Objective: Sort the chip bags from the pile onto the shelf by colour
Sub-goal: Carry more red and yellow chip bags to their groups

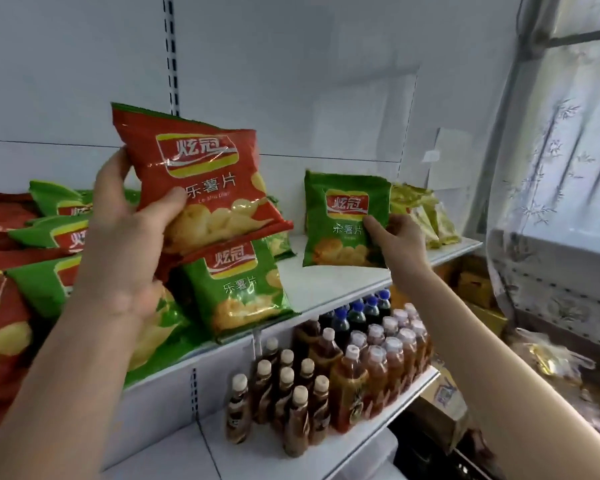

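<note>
Holding red bag (pixel 201 178) aloft, green bag (pixel 343 216) on shelf (pixel 326 284)

White panel wall (pixel 309 64), slotted upright (pixel 172 53); patterned curtain (pixel 565 161) at right, daylight through

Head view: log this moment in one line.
left hand: grips red chip bag, lifted above pile | right hand: holds green chip bag upright on shelf | yellow bags: right end
</note>
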{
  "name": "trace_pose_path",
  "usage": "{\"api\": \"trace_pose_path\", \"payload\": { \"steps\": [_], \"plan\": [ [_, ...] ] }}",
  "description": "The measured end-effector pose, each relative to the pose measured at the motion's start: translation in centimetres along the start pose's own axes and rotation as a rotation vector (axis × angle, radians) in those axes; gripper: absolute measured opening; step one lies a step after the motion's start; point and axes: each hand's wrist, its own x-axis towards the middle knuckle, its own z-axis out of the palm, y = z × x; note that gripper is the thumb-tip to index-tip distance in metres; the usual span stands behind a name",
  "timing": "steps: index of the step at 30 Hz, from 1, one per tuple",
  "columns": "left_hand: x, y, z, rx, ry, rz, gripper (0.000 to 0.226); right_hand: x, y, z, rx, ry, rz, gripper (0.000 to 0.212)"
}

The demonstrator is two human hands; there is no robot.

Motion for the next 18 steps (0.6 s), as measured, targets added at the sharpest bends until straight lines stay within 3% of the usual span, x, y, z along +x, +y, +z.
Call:
{"api": "trace_pose_path", "payload": {
  "steps": [9,14,18],
  "plan": [
    [0.7,-1.7,3.1,0.085,0.253,0.074,0.049,9.6,5.7,8.6,0.005,-0.410,0.104,0.042],
    [-1.1,-2.4,5.8,0.135,0.324,0.125,0.046,11.3,6.9,11.4,-0.061,-0.537,0.012,0.033],
    [-2.4,-2.5,7.1,0.142,0.357,0.108,0.045,11.0,7.9,11.8,-0.161,-0.576,-0.089,0.039]
  ]
}}
